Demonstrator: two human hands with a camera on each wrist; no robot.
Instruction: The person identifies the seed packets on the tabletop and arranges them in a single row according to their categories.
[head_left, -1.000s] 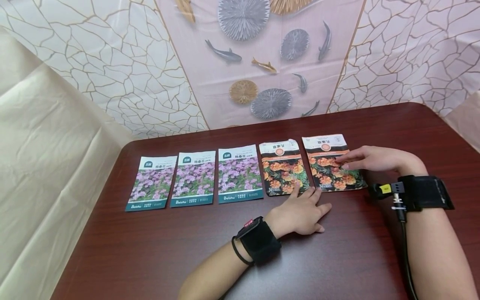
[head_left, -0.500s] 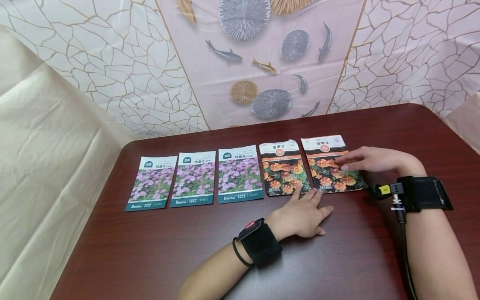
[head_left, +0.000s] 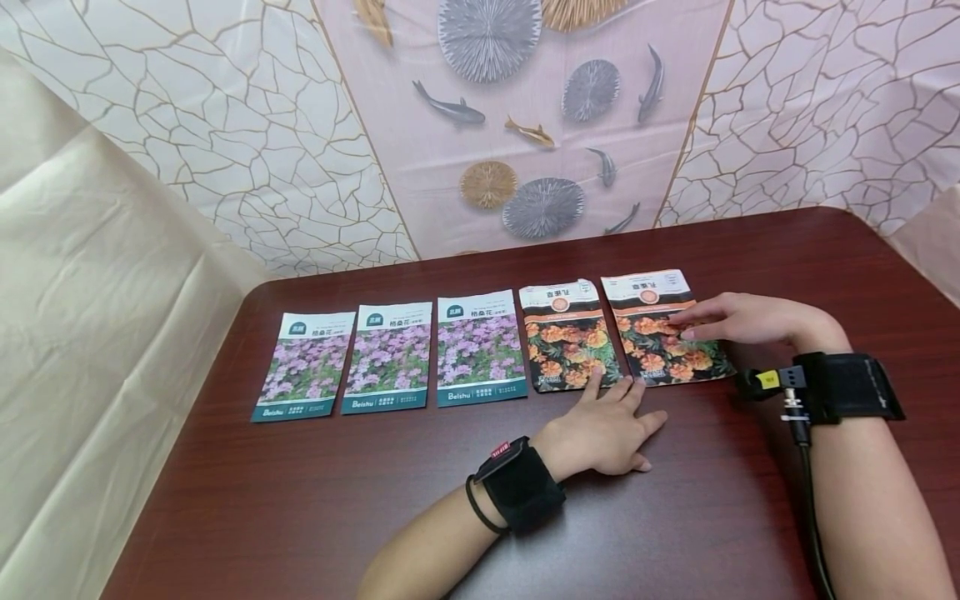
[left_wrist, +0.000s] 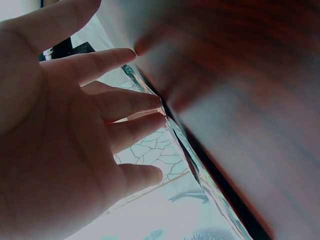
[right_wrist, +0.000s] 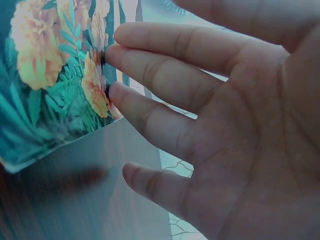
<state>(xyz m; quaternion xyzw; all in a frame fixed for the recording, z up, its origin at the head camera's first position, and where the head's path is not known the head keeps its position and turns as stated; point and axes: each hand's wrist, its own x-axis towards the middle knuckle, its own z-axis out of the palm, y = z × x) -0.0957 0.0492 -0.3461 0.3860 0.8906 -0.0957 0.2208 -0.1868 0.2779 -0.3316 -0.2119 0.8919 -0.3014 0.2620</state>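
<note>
Two orange marigold seed packets lie side by side, the left marigold packet and the right marigold packet, their lettering upside down in the head view. My right hand reaches over the right packet from its right side, extended fingertips on the printed flowers; the right wrist view shows the fingers spread at that packet. My left hand lies with fingers spread at the packets' near edges. In the left wrist view its fingertips meet the table edge-on. Neither hand grips anything.
Three purple-flower seed packets stand in the same row to the left: the leftmost packet, the middle packet and the third packet. The dark red table ends at a patterned cloth. A black cable runs along the right forearm.
The right marigold packet has shifted very slightly left, toward the other marigold packet, with my right fingers on it. My left hand has moved slightly toward me. The purple-flower packets stay in place.
</note>
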